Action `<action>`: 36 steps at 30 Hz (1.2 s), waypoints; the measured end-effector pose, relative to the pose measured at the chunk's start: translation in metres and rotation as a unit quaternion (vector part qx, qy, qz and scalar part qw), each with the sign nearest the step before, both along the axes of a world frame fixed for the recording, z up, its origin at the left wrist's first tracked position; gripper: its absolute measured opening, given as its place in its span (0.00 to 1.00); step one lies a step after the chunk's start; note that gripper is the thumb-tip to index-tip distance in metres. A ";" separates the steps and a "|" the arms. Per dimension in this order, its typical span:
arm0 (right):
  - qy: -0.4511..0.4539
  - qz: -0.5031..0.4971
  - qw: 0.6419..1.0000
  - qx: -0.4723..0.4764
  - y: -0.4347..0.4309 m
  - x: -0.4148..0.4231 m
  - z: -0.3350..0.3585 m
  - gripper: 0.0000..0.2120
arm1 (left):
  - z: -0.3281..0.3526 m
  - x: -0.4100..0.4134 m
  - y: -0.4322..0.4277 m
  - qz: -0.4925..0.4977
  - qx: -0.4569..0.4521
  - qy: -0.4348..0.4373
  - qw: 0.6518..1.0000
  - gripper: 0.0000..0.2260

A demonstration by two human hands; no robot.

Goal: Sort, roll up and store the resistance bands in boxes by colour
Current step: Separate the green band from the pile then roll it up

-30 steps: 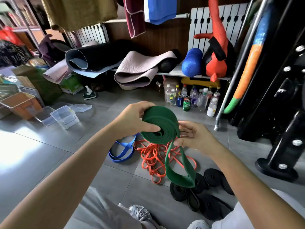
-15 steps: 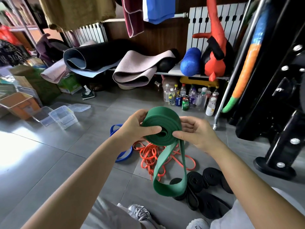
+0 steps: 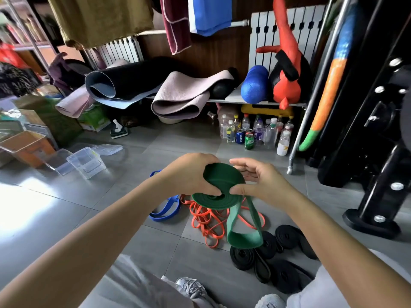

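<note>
The green band [image 3: 220, 185] is held in the air just above the orange bands [image 3: 206, 221], which lie in a loose tangle on the floor [image 3: 66, 207]. Most of it is wound into a flat coil. The unwound rest hangs as a loop past the right side of the orange bands. The left hand [image 3: 189, 174] grips the coil, with its fingers curled over the far rim and its thumb on the near face beside the core. The right hand [image 3: 260, 181] pinches the other side, with its thumb pressed on the face by the core and its fingers behind the rim.

The step in hand, as I judge it, is winding in the last of the green band. To do it well, the left hand should act as the axle and clamp the core so the inner turns cannot telescope. The face looks slightly dished, so square the edges with both thumbs before each turn. The right hand should feed the loop in flat and untwisted under a steady pull. It should pin the end once it lands, or the rubber will likely spring open.

A blue band [image 3: 165, 210] lies just left of the orange bands. Black rolls [image 3: 287, 236] lie to their right, nearer the person. The clear boxes [image 3: 86, 162] stand well left of the orange bands and beyond them, so the coil will need carrying pinched shut.
</note>
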State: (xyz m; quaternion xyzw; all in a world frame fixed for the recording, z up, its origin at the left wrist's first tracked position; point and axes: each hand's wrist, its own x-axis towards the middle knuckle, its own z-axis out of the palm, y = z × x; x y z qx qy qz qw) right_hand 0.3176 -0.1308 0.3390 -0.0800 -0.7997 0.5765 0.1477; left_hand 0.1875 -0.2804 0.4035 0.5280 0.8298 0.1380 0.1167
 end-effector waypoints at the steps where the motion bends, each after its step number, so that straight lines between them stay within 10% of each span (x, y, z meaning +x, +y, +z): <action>1: -0.009 0.010 1.000 -0.005 0.002 0.003 -0.001 0.28 | -0.002 -0.001 -0.002 0.009 0.027 -0.034 0.999 0.19; 18: 0.069 -0.045 0.992 -0.098 0.014 0.016 -0.005 0.33 | -0.043 0.011 -0.004 0.113 0.296 -0.489 0.813 0.23; 23: 0.029 -0.043 0.999 -0.017 0.019 0.018 -0.001 0.24 | -0.027 0.004 0.005 0.053 0.094 -0.178 0.978 0.32; 28: -0.021 -0.026 0.999 0.038 0.009 0.011 0.000 0.24 | -0.014 0.017 0.015 -0.071 -0.036 0.076 0.994 0.39; 36: -0.013 -0.023 0.996 -0.083 0.012 0.019 -0.006 0.28 | -0.028 0.010 0.001 -0.030 0.108 -0.077 0.991 0.30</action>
